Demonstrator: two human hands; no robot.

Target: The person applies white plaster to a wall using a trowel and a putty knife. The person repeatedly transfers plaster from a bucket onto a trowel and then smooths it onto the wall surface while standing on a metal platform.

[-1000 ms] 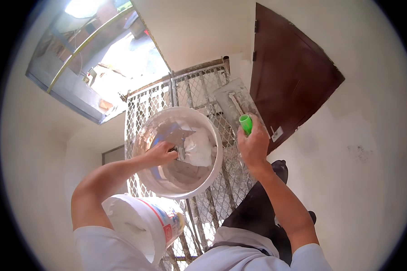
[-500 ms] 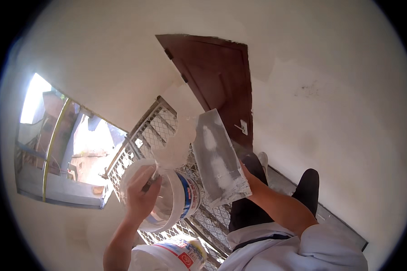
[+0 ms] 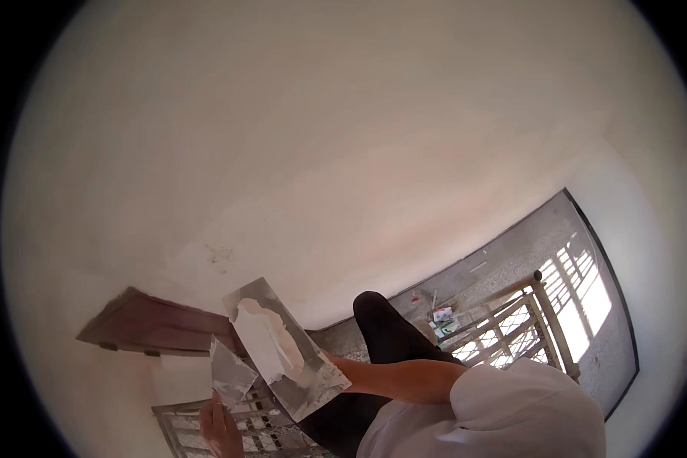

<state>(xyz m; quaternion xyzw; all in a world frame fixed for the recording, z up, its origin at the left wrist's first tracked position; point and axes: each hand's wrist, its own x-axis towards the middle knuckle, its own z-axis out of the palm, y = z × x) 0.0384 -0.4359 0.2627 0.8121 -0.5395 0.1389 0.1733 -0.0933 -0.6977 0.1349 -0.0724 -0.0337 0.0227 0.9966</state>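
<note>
My right hand (image 3: 337,372) is closed behind a rectangular metal trowel (image 3: 322,391), whose handle is hidden by the blade. A thick patch of white putty (image 3: 269,340) lies on the blade's face, which is turned toward me. At the lower left, my left hand (image 3: 221,429) is closed round the lower end of a putty knife (image 3: 233,375). White smears mark its broad, flat blade. The knife stands upright beside the trowel's left edge, close to it; whether they touch I cannot tell.
A pale wall (image 3: 343,168) fills most of the view. A dark red door (image 3: 160,324) is at the lower left, above a mesh railing (image 3: 179,431). Another metal railing (image 3: 511,328) stands at the right over the grey floor (image 3: 523,240), with small packets (image 3: 443,320) nearby.
The view has swung right, and both white buckets are out of it. My left hand has come away from the open bucket with the putty knife. The trowel now bears a thicker putty patch.
</note>
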